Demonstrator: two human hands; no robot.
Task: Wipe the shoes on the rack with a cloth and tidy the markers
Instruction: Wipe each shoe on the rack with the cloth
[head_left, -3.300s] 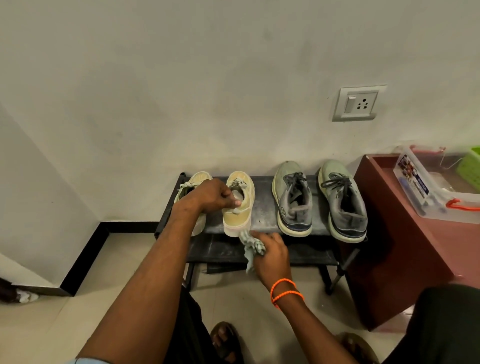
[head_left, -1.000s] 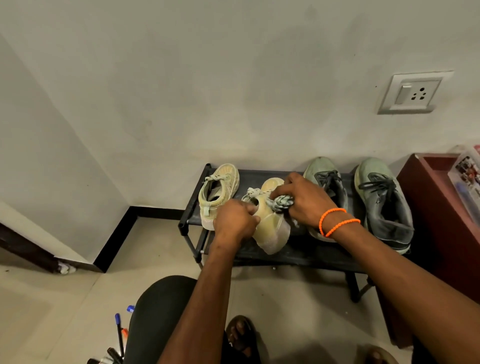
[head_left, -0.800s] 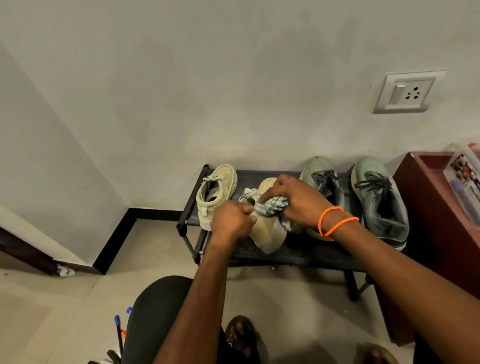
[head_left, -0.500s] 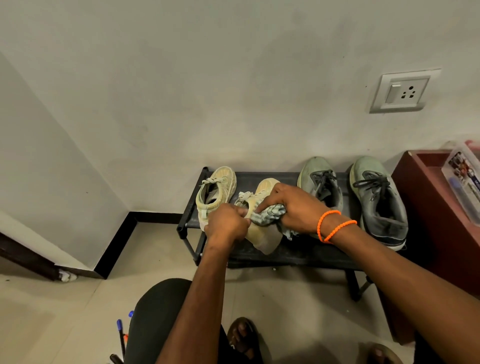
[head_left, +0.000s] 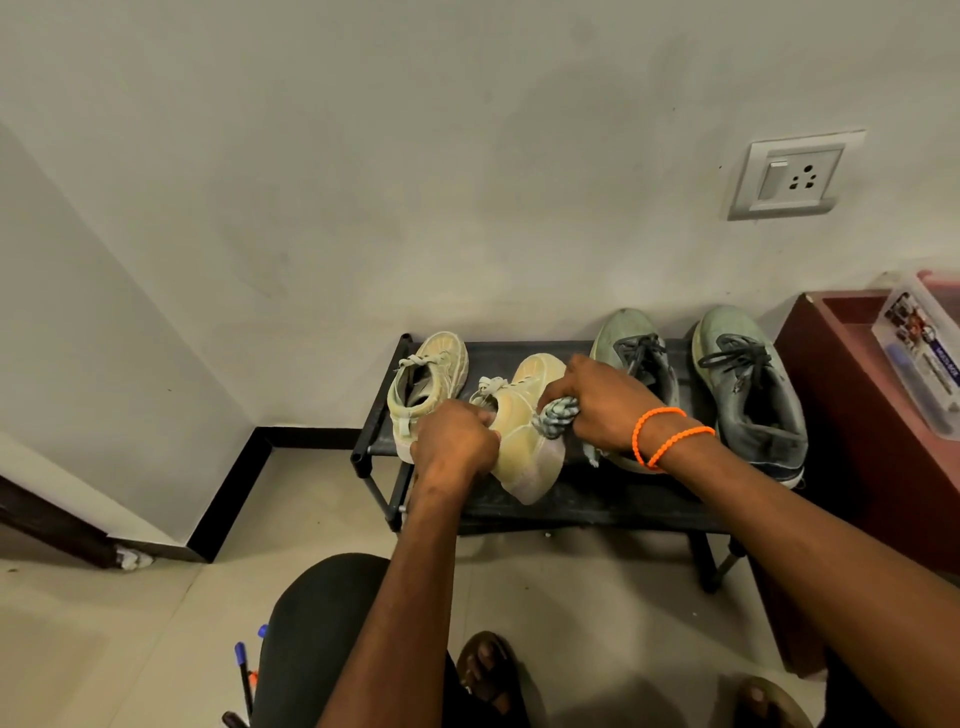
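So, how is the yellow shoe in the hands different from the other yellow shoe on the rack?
The held yellow shoe is tilted onto its side with its pale sole showing; the other yellow shoe stands flat on the rack. The left hand grips the held shoe and the right hand presses a cloth on it; nothing touches the other one. Both are pale yellow with light laces.

Pale yellow shoe (head_left: 524, 441) at the middle, another pale yellow shoe (head_left: 428, 387) at its 10 o'clock, two grey-green shoes with dark laces (head_left: 748, 395) at 3 o'clock, black rack (head_left: 597, 504), grey-and-white patterned cloth (head_left: 558, 415), orange bracelets (head_left: 667, 436), blue-capped markers (head_left: 241, 670) at 7 o'clock, dark red cabinet (head_left: 841, 415)
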